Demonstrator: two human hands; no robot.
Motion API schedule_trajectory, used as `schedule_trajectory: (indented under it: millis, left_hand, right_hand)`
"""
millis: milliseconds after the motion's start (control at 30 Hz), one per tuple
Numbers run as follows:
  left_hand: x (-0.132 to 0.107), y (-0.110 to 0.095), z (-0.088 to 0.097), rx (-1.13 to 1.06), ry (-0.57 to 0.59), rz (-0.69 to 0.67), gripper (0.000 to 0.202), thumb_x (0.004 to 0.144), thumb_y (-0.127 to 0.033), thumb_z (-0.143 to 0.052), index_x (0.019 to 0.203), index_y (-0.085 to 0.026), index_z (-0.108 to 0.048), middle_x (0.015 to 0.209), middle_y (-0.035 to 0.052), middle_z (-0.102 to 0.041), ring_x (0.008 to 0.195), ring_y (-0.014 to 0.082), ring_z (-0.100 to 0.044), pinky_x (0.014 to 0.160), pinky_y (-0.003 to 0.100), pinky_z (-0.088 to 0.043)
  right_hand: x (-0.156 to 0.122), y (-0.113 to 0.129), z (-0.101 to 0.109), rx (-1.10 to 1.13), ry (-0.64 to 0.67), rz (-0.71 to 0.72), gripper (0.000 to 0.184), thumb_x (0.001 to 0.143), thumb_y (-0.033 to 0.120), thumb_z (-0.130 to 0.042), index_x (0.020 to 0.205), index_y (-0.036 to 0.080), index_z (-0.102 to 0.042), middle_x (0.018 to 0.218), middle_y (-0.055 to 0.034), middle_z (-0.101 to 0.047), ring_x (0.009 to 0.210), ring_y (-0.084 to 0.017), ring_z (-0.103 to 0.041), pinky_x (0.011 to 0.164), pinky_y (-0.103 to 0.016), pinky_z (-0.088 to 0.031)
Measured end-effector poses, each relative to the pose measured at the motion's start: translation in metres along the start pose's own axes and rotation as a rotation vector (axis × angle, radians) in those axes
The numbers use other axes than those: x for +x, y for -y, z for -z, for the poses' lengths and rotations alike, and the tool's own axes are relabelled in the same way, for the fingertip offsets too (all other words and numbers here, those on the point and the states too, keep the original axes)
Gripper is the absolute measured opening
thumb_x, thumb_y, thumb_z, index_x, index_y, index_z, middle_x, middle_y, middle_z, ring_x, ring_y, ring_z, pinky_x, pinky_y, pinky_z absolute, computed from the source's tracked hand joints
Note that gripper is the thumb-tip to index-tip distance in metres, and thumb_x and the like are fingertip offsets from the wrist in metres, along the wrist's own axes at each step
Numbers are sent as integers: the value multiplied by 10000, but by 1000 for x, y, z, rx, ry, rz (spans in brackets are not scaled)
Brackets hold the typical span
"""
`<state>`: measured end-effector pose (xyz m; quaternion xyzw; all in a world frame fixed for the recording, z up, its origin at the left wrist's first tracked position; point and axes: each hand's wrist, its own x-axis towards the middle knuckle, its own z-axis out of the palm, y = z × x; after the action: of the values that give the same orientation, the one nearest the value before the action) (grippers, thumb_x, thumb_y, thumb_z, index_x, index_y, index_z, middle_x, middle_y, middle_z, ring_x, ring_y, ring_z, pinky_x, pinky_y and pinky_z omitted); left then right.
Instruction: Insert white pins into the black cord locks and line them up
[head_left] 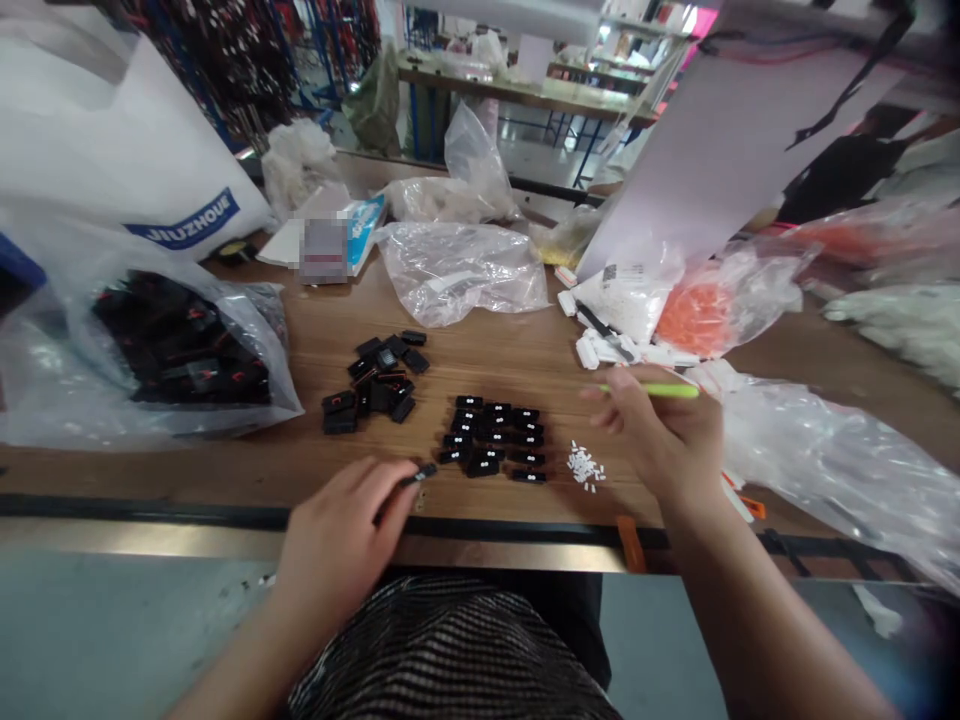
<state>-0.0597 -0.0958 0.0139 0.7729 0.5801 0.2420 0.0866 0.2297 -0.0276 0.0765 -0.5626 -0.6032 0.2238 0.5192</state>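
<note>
Left hand: the left hand (337, 530) sits at the near edge of the wooden table (262, 470); its fingers curl into a tight pinch, with a small black piece (424, 473) held at the fingertips and poking out toward the right hand.

Right hand: the right hand (656, 430) hovers above the table, half open with the fingers loosely spread; a green stick (649, 390) lies across the top of the hand, apparently held between thumb and forefinger, though the exact contact is partly hidden.

Between the hands: rows of black plastic pieces (491, 437) lie in a tidy block, each with a small white mark; a little heap of white bits (585, 466) lies just beside the block, on the right-hand side, near the right hand.

Beyond the left hand: a loose heap of black pieces (379, 380) lies apart from the rows; farther left, a clear bag of black pieces (180, 340) slumps on the table.

Beyond the right hand: white plastic parts (600, 345); a bag of orange pieces (697, 318); to its right, a crumpled clear bag (832, 460).

Ahead of both hands: another crumpled clear bag (457, 270).
</note>
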Motion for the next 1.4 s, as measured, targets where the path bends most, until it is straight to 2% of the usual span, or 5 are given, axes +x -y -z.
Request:
schedule_trajectory:
  millis: [133, 267, 567, 933, 1400]
  left_hand:
    - [18, 37, 22, 258, -85, 24, 181, 959, -295, -525, 1063, -231, -659, 1138, 53, -667, 1030, 284, -629, 812, 399, -522]
    - [54, 40, 30, 249, -185, -74, 197, 961, -276, -532, 1071, -209, -681, 1228, 66, -639, 1094, 285, -588, 914, 426, -494]
    - [145, 13, -2, -259, 280, -415, 133, 919, -180, -584, 948, -186, -714, 954, 40, -713, 907, 175, -654, 878, 330, -498]
    - [150, 21, -12, -287, 376, -435, 144, 928, -134, -579, 971, -184, -708, 948, 36, -706, 894, 165, -659, 848, 292, -489]
    - [146, 33, -22, -248, 271, -383, 124, 869, -133, -657, 971, -198, -632, 896, -4, -700, 836, 180, -637, 823, 327, -442]
  right_hand:
    - [46, -7, -21, 11, 69, -5, 223, 904, 356, -600, 850, 164, -699, 730, -41, -740, 489, -93, -616, 453, -211, -475]
    - [63, -15, -45, 34, 134, -45, 263, 889, 396, -595, 844, 154, -688, 751, -55, -747, 481, -92, -611, 466, -219, -475]
    - [42, -38, -67, 54, 210, -82, 398, 873, 514, -592, 902, 136, -712, 792, -81, -754, 498, -105, -609, 496, -234, -484]
    - [28, -39, -62, -7, 189, -52, 304, 899, 429, -611, 921, 149, -727, 788, -69, -753, 532, -120, -634, 518, -242, -512]
    - [14, -36, -68, 50, 265, -59, 302, 943, 409, -560, 866, 157, -708, 719, -57, -739, 524, -122, -641, 487, -232, -500]
